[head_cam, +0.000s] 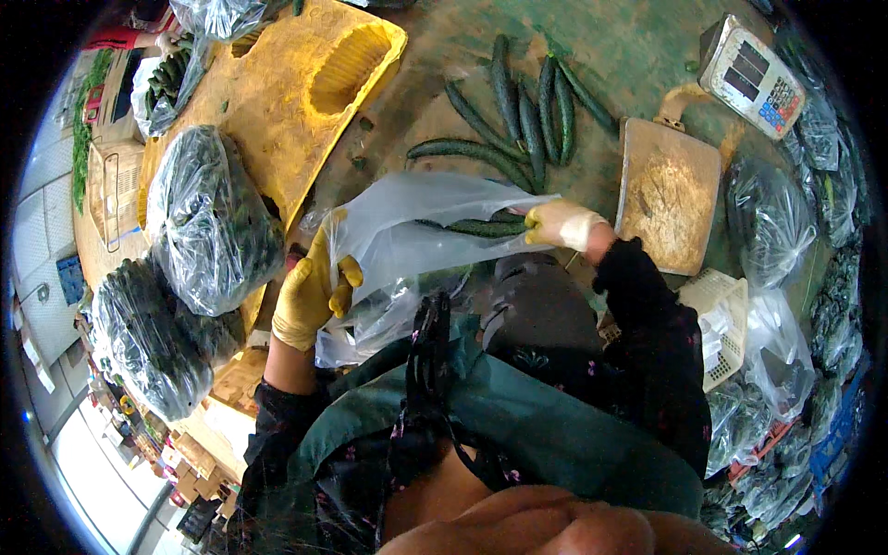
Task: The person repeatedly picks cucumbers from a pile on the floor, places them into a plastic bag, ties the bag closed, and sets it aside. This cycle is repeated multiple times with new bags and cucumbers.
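A clear plastic bag [395,208] is stretched wide between my two gloved hands, its mouth apart towards my right. My left hand [309,291], in a yellow glove, grips the bag's left end. On the other side my right hand [562,223], in a worn pale-yellow glove, pinches the edge of the mouth. A dark green cucumber [485,227] shows at the bag's opening; whether it lies inside or behind the film I cannot tell. Just beyond the bag, several long cucumbers [531,114] lie fanned out on the green surface.
A bench scale with a rusty platform [669,198] and a keypad display [753,76] stands at the right. Left is a yellow plastic crate [291,76] with filled bags [215,222] against it. A white basket [725,326] sits near my right elbow. Another person's hand [166,43] shows top left.
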{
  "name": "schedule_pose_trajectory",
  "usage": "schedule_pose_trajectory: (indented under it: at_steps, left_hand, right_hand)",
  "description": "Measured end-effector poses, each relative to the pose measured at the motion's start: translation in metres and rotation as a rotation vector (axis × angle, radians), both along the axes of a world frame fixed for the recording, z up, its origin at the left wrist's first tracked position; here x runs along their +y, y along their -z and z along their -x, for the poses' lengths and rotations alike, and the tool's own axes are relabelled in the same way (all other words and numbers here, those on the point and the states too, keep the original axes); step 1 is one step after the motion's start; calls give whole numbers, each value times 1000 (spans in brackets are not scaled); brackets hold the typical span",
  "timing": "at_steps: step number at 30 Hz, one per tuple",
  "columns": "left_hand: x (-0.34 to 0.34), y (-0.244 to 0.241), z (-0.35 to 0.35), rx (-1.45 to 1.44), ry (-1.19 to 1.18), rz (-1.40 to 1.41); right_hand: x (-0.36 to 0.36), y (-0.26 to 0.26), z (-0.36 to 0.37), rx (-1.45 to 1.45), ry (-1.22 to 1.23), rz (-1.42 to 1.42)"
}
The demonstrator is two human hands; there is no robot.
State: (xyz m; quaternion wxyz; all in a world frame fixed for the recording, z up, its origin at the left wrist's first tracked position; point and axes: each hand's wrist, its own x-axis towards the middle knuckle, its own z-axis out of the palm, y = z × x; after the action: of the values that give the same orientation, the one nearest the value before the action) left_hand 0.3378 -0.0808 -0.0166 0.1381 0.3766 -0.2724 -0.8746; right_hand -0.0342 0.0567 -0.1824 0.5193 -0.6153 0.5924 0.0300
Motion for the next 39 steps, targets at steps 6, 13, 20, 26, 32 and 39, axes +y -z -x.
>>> schedule_pose_trajectory:
  at_steps: [6,13,20,26,32,39]
  left_hand:
    - [13,-7,4,-273,55,140]
    - [17,-12,-5,-542,337,139]
    - [18,-15,4,-448,184,118]
    - [20,-22,18,-455,123,155]
    - [18,-24,21,-450,84,153]
    - [19,-23,22,-390,86,139]
  right_hand:
    - [-25,-110,57,-718,337,-176]
    - [-34,67,103,-351,1000,136]
    - [-101,111,39,350,648,486]
    - [-174,113,21,737,490,479]
    - [-186,140,10,906,497,521]
    - [-168,104,36,-41,1186,506]
